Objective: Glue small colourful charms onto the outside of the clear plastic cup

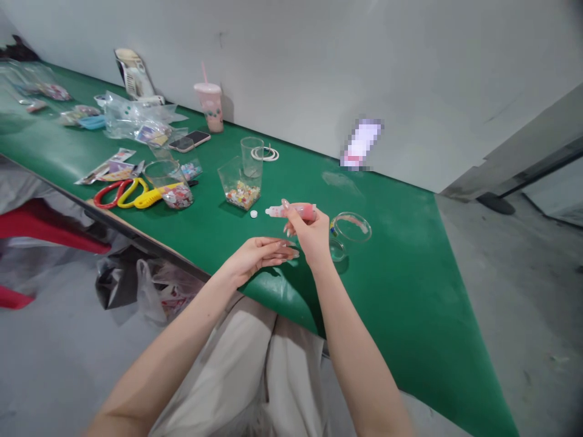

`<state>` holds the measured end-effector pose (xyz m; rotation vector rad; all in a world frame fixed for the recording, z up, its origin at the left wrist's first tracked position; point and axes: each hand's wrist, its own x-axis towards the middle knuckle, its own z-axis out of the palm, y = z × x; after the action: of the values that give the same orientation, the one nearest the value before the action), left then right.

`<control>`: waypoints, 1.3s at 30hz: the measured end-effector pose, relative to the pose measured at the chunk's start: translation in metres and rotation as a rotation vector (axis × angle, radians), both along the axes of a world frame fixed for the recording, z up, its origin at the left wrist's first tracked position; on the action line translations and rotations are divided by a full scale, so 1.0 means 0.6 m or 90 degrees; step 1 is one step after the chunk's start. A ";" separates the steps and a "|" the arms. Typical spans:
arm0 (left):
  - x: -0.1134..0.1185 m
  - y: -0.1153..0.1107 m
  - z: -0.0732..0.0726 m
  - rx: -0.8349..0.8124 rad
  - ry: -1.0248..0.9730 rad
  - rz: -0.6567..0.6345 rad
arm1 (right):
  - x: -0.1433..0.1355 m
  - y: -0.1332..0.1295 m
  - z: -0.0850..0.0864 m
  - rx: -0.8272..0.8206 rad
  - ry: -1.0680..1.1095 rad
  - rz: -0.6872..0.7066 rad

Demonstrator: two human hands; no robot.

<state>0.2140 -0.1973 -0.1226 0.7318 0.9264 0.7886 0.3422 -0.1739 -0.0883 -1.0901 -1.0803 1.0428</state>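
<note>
My right hand (pixel 312 233) grips a small squeeze tube (pixel 300 211) of pink stuff, its pale nozzle turned to the left. Just below it, my left hand (pixel 262 256) hovers at the table's front edge with fingers stretched out; I see nothing in it. A small white cap (pixel 254 213) lies left of the nozzle. Behind that stands a square clear cup (pixel 243 193) with colourful beads or bits at its bottom. To the right of my right hand are a clear round lid (pixel 351 226) and a small clear dish (pixel 337 250), partly hidden by the hand.
On the green table (pixel 401 291), an empty clear cup (pixel 252 159) stands beside white rings (pixel 268 154). Leftward are scissors (pixel 130 193), a tilted cup (pixel 177 195), a phone (pixel 190 141), plastic bags (pixel 132 115) and a pink drink cup (pixel 210 109). A lit, blurred screen (pixel 361 144) leans against the wall.
</note>
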 end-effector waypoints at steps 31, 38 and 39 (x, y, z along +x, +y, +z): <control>-0.020 -0.004 -0.014 -0.152 -0.309 0.083 | 0.024 0.024 -0.041 -0.043 -0.171 -0.002; -0.021 -0.006 -0.015 -0.147 -0.316 0.082 | 0.024 0.025 -0.045 -0.055 -0.191 0.024; -0.022 -0.005 -0.016 -0.145 -0.317 0.079 | 0.024 0.026 -0.046 -0.056 -0.194 0.028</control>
<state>0.2011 -0.2005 -0.1320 0.2580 0.5980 0.9044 0.3566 -0.1585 -0.1158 -1.3319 -1.3146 0.9861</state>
